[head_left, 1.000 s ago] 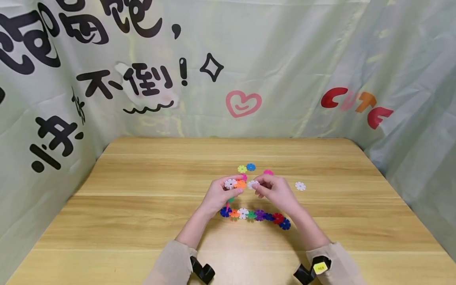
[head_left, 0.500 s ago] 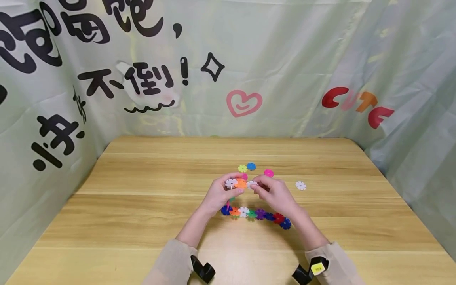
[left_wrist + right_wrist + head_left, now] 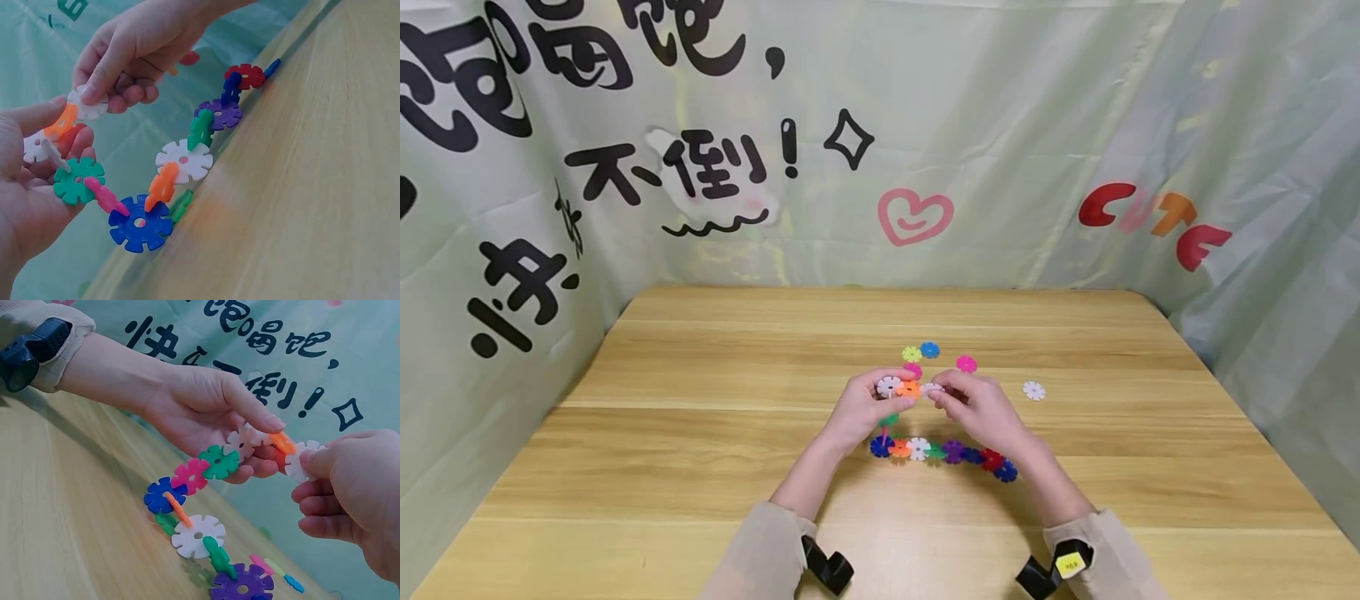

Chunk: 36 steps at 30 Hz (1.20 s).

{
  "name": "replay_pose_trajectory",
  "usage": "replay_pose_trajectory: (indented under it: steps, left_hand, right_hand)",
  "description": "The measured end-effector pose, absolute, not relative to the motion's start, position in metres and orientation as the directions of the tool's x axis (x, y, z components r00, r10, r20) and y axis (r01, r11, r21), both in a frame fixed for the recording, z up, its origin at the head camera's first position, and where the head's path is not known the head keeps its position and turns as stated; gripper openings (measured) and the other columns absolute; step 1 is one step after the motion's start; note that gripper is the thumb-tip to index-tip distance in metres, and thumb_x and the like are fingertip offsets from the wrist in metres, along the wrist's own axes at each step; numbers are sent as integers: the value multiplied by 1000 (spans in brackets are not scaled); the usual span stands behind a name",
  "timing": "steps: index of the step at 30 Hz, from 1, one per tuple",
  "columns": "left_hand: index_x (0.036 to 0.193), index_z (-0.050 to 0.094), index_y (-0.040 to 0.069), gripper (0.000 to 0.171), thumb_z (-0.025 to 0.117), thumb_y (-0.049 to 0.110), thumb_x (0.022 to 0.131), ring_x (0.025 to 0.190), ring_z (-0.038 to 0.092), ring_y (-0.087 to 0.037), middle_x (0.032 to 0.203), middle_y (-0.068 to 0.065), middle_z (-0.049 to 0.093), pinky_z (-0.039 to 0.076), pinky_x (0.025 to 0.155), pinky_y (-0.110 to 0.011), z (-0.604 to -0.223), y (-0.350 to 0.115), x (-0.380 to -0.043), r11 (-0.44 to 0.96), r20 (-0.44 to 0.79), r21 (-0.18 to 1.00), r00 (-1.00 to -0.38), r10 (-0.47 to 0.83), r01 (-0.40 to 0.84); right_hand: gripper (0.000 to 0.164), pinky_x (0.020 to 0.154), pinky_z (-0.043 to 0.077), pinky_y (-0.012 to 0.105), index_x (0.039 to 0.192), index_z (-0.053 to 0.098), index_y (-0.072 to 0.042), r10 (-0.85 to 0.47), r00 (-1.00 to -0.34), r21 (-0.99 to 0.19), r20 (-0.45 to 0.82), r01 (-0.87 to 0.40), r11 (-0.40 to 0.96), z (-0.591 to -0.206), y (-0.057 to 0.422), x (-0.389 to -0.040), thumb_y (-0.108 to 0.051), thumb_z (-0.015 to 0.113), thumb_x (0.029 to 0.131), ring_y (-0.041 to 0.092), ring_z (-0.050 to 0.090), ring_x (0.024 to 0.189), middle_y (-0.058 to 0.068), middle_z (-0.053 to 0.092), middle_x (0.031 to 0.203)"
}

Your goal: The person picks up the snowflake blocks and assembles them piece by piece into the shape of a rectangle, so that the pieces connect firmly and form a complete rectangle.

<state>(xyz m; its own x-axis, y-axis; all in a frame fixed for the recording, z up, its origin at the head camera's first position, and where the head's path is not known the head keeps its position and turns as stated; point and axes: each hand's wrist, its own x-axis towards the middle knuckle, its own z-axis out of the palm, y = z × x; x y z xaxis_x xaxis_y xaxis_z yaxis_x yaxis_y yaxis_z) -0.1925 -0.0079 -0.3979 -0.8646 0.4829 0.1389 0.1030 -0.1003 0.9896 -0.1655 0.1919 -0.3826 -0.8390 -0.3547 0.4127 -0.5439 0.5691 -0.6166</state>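
My left hand [image 3: 856, 410] pinches an orange notched plastic disc [image 3: 910, 389] between thumb and fingers. A white disc [image 3: 889, 386] beside it is also in that hand. From there a chain of interlocking discs hangs down: green [image 3: 79, 180], pink, then dark blue [image 3: 140, 225]. It runs on along the tabletop through orange, white [image 3: 184, 161], green and purple [image 3: 218, 114] to red and blue. My right hand [image 3: 987, 407] pinches another white disc [image 3: 300, 461] by thumb and forefinger. Its edge meets the orange disc; how deep their slots engage is hard to tell.
Behind the hands lie loose discs: yellow-green [image 3: 912, 354], blue [image 3: 930, 350] and pink [image 3: 967, 364]. A white disc [image 3: 1034, 391] lies to the right. The wooden table [image 3: 700, 467] is backed by a printed curtain [image 3: 1000, 125].
The right hand has moved slightly left, bringing its white disc from apart to against the orange one. The left hand keeps its hold, and the lower chain has shifted slightly right.
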Motion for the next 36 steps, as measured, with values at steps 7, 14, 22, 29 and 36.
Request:
replay_pose_trajectory:
  steps: [7,14,22,29,36]
  left_hand:
    - [118,59,-4,36,67,7,85,63,49,-10,106,-13,63,44,56,-19,-399,-9,-194,-89,104,994,-876,472,70]
    - [118,59,-3,35,66,3,85,79,55,-9,121,-19,58,46,64,-18,-399,-9,-194,-105,151,988,-867,474,115]
    - [119,59,-2,36,66,4,85,85,57,-10,122,-16,59,48,67,-18,-399,-8,-194,-72,147,989,-873,465,128]
    - [119,59,-5,36,66,4,85,95,58,-13,121,-15,59,50,77,-22,-398,-8,-195,-60,163,986,-866,473,153]
    - [119,57,-7,36,66,3,85,86,56,-11,120,-20,58,48,72,-20,-398,-9,-196,-73,149,989,-858,491,130]
  right_hand:
    - [8,51,44,21,96,64,-5,-373,-840,-593,393,-542,596,-382,190,-163,-7,58,91,5,46,59,-7,51,70]
    - [7,54,44,22,94,63,-5,-369,-844,-561,389,-535,632,-381,188,-163,-8,57,92,6,45,60,-8,49,71]
    - [5,52,43,21,90,62,-3,-388,-822,-555,418,-569,607,-381,186,-163,-5,57,91,5,44,58,-8,48,69]
    - [6,50,43,21,89,62,-1,-388,-818,-562,424,-574,596,-379,185,-163,-4,58,91,5,44,57,-7,49,68]
    - [7,49,43,22,90,63,-5,-364,-866,-625,344,-500,599,-378,185,-163,-8,56,92,6,46,56,-7,51,68]
